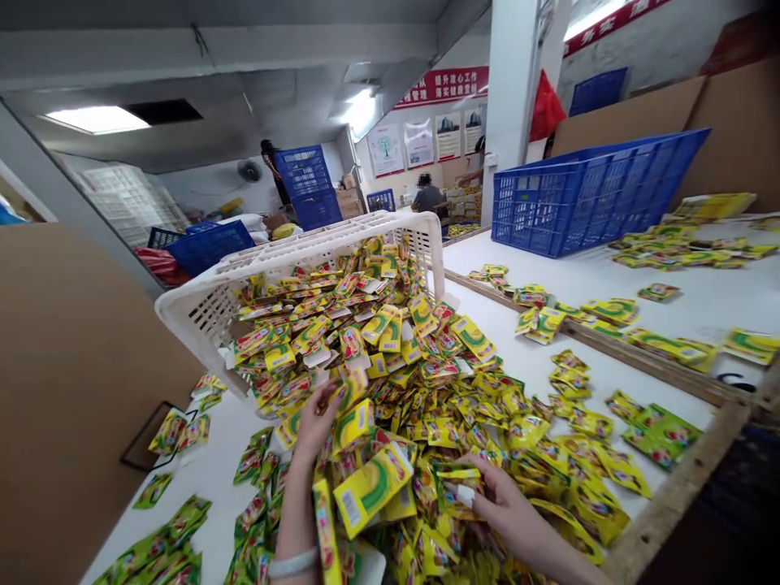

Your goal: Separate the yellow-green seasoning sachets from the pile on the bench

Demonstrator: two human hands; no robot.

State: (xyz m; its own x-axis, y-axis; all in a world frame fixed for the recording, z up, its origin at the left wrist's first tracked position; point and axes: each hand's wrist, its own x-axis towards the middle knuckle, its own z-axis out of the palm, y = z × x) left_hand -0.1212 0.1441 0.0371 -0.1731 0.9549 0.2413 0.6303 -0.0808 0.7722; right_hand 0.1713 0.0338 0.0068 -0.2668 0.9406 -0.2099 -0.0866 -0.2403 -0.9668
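My left hand (318, 418) is curled at the front of the heap, its fingers closed on a small yellow box (352, 390) that is smeared by motion. To the right, my right hand (503, 500) pinches a green-and-yellow sachet (452, 481) between thumb and fingers; a white wrap covers the thumb tip. Between the forearms lie larger yellow boxes (373, 490) with a green curved print. Many yellow sachets (487, 431) surround my right hand. Behind both hands, a white plastic basket (435, 244) lies tipped on its side, with small boxes (353, 345) spilling out onto the table.
Green sachets (155, 544) lie on the white table (228, 455) at left. A wooden strip (646, 357) divides the tabletop; a blue crate (573, 199) stands beyond it beside more packets. A cardboard sheet (73, 390) borders the left. Other people (428, 199) are in the background.
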